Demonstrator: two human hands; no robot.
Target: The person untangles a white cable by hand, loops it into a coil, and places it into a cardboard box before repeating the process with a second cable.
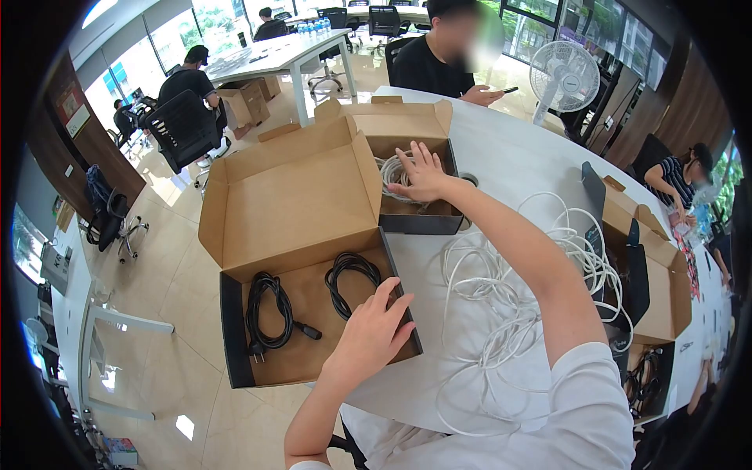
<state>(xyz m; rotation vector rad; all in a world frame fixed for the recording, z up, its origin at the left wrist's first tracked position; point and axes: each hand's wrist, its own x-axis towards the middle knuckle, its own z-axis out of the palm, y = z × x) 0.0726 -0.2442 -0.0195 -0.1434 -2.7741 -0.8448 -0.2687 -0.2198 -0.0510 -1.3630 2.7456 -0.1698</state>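
A black and brown cardboard box [305, 258] stands open near the table's left edge, with a coiled black power cable [269, 313] on its left side and another black coil [342, 283] on its right. Over that box's right wall is my left hand [370, 325], fingers apart and holding nothing. Behind it, a second open box [423, 222] contains a coil of white cable [389, 174]. My right hand [424, 174] reaches over this coil with its fingers spread; whether they touch it is unclear. Loose white cables [501, 290] lie tangled beneath and beside my right forearm.
A roll [468, 179] sits beside the rear box. More open boxes [654, 290] with cables stand at the right. Across the table [501, 141], a person [431, 66] holds a phone near a white fan [564, 76]. Other people sit farther off.
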